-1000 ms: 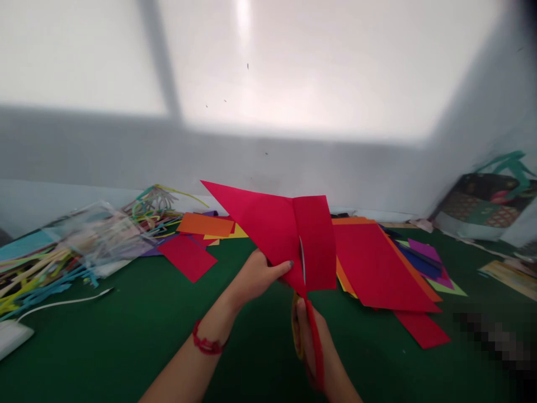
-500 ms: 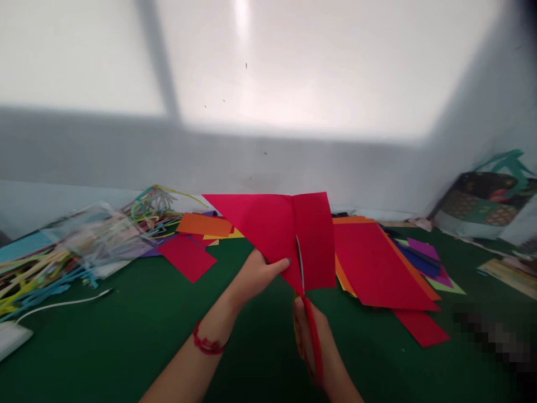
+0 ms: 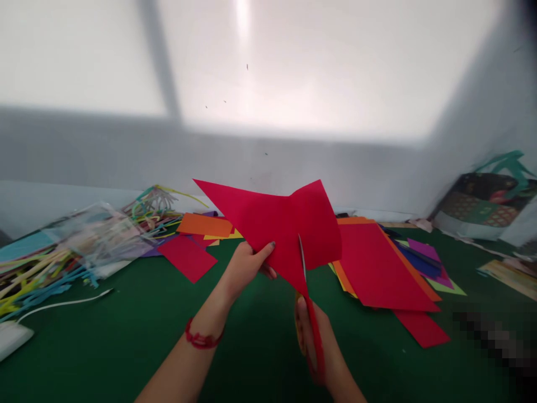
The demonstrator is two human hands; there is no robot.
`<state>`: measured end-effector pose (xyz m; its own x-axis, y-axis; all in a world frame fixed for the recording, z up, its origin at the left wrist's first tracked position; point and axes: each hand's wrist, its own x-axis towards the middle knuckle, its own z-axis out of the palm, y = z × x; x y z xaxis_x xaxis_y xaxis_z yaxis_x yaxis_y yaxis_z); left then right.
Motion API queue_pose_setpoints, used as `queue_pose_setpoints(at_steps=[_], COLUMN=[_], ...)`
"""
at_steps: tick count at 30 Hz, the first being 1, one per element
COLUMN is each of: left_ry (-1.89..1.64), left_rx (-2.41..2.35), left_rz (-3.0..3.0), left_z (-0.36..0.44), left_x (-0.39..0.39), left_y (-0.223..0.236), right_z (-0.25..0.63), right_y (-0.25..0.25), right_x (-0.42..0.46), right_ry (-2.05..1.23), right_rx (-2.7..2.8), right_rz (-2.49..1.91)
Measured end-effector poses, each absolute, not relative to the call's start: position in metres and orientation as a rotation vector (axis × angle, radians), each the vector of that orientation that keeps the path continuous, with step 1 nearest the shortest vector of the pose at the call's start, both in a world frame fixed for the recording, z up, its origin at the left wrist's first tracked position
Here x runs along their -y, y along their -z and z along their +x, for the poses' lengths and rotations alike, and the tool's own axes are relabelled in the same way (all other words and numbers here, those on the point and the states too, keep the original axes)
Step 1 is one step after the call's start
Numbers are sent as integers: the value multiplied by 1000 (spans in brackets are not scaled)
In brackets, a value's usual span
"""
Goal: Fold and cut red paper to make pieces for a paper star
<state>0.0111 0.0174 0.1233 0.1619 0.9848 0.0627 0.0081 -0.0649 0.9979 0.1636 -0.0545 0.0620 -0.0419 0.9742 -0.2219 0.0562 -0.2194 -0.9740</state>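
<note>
Apparently mid-cut: the left hand (image 3: 247, 267) clamps the red sheet (image 3: 260, 221) above the desk (image 3: 104, 347) — thumb over, fingertips beneath — while the right hand (image 3: 328, 333) grips the scissors (image 3: 315, 330), fingers round the handles; the next snip likely calls for steady tension.

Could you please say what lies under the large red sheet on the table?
Orange paper shows past its far and right edges, yellow paper at its left, and a smaller red piece at its near edge. What the red sheet covers is hidden.
</note>
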Motion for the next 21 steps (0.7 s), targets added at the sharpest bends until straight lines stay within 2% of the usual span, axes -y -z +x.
queue_pose_setpoints(at_steps=[10, 21], left_ry=[-1204, -1240], left_rx=[-1167, -1191], left_rz=[1397, 1449], left_z=[12, 10], left_x=[-17, -17], left_y=[-126, -128], right_z=[162, 164], right_y=[-34, -47], right_x=[52, 55], right_ry=[-1387, -1394], right_rx=[1099, 1197], right_rz=[-1309, -1316])
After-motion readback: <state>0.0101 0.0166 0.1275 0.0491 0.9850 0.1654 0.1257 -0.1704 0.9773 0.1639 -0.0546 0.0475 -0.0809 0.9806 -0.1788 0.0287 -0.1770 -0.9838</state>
